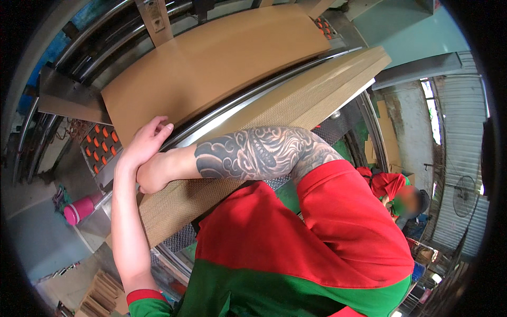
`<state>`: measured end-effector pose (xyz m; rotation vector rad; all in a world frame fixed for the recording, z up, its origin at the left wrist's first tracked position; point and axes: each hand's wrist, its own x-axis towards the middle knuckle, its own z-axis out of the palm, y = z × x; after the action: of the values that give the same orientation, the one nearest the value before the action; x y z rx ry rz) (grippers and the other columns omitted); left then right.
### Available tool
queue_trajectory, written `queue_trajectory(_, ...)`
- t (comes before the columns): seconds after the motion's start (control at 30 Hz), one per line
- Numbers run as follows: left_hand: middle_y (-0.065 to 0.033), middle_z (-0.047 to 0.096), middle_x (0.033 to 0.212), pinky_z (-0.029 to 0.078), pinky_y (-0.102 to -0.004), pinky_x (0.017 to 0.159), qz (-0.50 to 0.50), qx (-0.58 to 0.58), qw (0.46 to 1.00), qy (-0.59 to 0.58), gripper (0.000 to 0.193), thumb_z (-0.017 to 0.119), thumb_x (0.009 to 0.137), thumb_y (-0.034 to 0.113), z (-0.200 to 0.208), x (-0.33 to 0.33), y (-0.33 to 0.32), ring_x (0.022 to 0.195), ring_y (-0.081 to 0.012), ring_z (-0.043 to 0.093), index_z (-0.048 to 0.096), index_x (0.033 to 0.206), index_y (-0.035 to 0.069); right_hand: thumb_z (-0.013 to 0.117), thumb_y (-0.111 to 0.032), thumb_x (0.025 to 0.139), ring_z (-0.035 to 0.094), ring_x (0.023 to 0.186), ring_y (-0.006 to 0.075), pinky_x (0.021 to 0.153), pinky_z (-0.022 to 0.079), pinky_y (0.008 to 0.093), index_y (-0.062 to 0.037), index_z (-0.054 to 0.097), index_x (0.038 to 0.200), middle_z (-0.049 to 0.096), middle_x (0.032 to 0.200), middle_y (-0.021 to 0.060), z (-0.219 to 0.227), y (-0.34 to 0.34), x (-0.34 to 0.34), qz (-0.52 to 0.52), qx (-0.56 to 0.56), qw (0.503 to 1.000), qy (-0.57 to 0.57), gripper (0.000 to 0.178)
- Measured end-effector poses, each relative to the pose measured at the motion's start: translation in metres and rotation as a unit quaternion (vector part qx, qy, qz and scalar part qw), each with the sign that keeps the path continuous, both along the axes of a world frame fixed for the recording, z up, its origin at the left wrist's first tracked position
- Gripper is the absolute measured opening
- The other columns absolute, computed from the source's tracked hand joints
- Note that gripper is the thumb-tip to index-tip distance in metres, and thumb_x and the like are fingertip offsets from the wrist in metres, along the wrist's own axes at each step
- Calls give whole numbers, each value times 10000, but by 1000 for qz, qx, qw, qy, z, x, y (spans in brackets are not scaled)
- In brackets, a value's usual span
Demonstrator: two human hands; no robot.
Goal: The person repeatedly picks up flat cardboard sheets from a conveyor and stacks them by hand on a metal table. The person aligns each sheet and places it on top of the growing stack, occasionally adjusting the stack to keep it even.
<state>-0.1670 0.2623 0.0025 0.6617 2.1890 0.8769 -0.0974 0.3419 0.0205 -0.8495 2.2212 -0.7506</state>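
My left hand [147, 141] is at the near left corner of a large brown cardboard sheet [222, 61], its visible fingers stretched out over the surface. Across my front reaches my tattooed right arm, and my right hand [156, 171] is tucked against my left wrist, the two wrists crossing. Under that hand lies a stack of corrugated cardboard [177, 203] with its fluted edges showing. My right fingers are hidden behind the left forearm, so their grip does not show. The sheet rests on a machine bed, beyond a metal bar [232, 111].
Metal rollers [119, 45] and orange-studded panels [100, 148] frame the machine. A pink container [79, 210] is at the left. At the right, another person [393, 193] in red and green bends near a standing fan [465, 195]. Cardboard pieces [100, 293] lie lower left.
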Motion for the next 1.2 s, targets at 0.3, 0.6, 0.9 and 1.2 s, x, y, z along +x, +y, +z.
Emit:
queue_trajectory(0.3,-198,724,1244,533,-381,1031,-20,-20,1000,-12,597,608,1117,438,-2,-18,-1,1150,-268,691,564,1483,-32,648,-314,1016,722,1215,374,1091,521,485,-4,785,1232,759,1289,224,-1,-3,-12,-14,-11,1000,10,402)
queue_trajectory(0.6,-202,731,1241,553,-399,1006,-13,-18,1000,19,618,637,1086,455,4,-34,2,1136,-292,713,577,1489,-9,651,-294,1017,734,1186,371,1078,530,486,-7,796,1207,773,1252,214,-2,-1,-31,-3,-26,999,22,373)
queue_trajectory(0.9,-202,735,1243,562,-414,990,-16,-18,999,36,604,632,1091,453,17,-39,8,1121,-303,725,575,1491,5,637,-267,1032,741,1169,366,1060,536,488,-20,801,1210,777,1245,210,-4,-2,-41,-7,-23,999,25,346)
queue_trajectory(1.2,-203,746,1222,566,-410,977,-1,-14,999,35,595,635,1090,437,17,-33,8,1103,-302,731,575,1487,-2,638,-237,1013,739,1179,353,1055,534,484,-54,804,1212,777,1262,189,-2,-1,-36,-11,-27,1000,0,317)
